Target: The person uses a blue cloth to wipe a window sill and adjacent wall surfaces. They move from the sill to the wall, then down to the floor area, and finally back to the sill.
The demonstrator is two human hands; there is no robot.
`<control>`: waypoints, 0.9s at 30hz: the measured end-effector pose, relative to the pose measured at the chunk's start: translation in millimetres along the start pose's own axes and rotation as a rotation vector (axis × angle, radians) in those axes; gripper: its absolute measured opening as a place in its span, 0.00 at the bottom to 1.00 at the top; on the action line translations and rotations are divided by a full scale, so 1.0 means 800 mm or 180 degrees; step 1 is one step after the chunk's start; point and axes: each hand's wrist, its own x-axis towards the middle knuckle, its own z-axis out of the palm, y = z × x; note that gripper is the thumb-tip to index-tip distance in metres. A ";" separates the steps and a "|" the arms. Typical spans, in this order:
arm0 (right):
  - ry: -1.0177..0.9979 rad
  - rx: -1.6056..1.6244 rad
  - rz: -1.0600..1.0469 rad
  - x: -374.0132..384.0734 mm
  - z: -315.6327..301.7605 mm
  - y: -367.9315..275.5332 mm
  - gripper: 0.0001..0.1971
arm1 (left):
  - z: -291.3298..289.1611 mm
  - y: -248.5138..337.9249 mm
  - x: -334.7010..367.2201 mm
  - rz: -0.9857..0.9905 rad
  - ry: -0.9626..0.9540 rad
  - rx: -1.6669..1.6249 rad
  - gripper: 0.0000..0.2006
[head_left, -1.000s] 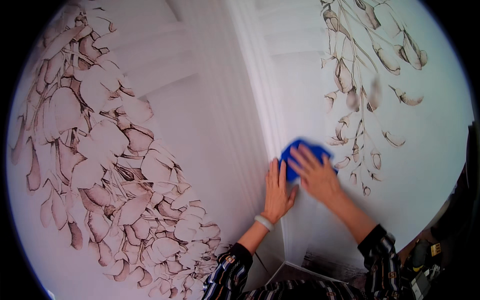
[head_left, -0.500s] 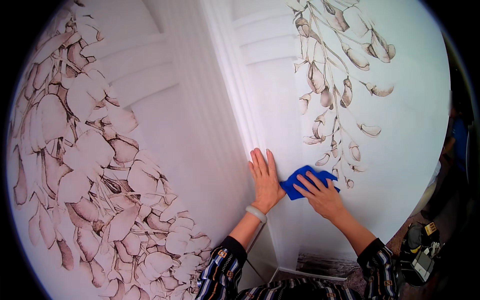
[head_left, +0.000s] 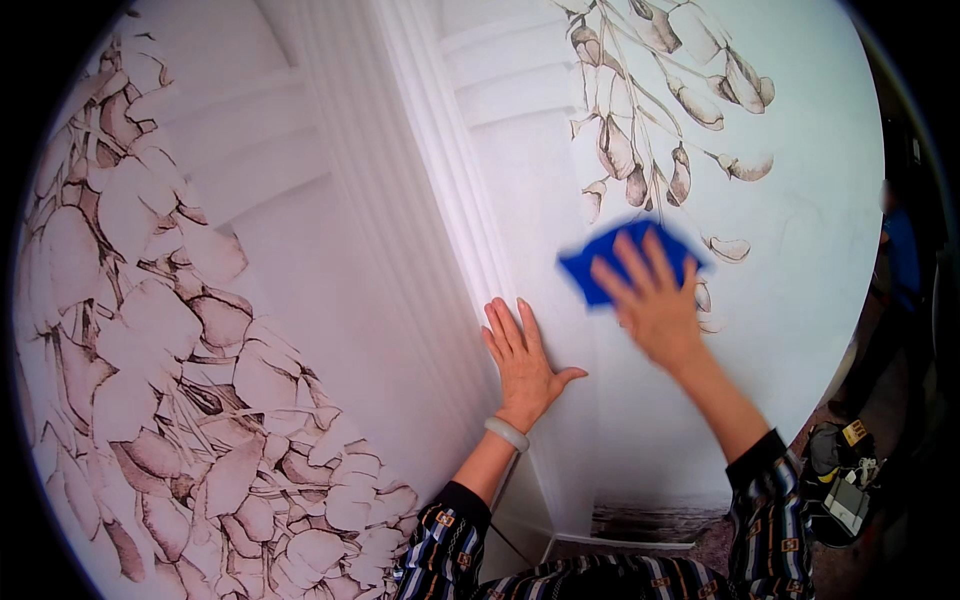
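Note:
A wall covering [head_left: 400, 330] with a printed flower pattern in pale grey and brown fills most of the view. My left hand [head_left: 522, 365], with a pale bangle [head_left: 507, 434] at the wrist, lies flat against it beside the corner, fingers stretched and thumb out to the right. Higher up and to the right, my right hand [head_left: 655, 310] presses a blue cloth [head_left: 590, 265] on the wall under its spread fingers. Motion blurs both the hand and the cloth. Part of the hanging flower stem is hidden behind them.
Pale moulding [head_left: 430, 130] is printed up the middle, near the corner. A dark grained strip [head_left: 650, 522] borders the wall's foot. On the floor at the lower right sits a dark bag [head_left: 838, 455] with mixed items. A person in blue [head_left: 902, 260] stands at the far right.
My right hand has slid the blue cloth upward and a little to the right, away from my left hand. The left hand stays flat in place, its thumb now showing fully.

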 end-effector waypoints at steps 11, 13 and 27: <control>-0.0151 -0.0212 -0.0243 -0.022 -0.023 0.051 0.38 | 0.004 0.012 0.007 -0.0040 0.0115 -0.0087 0.71; 0.0511 -0.0096 0.0305 0.028 -0.042 0.049 0.34 | -0.003 -0.003 -0.005 -0.0103 -0.0013 0.0065 0.71; -0.1023 -0.0117 -0.1209 -0.151 0.006 0.043 0.35 | 0.000 0.029 0.007 -0.0162 -0.0105 -0.0048 0.68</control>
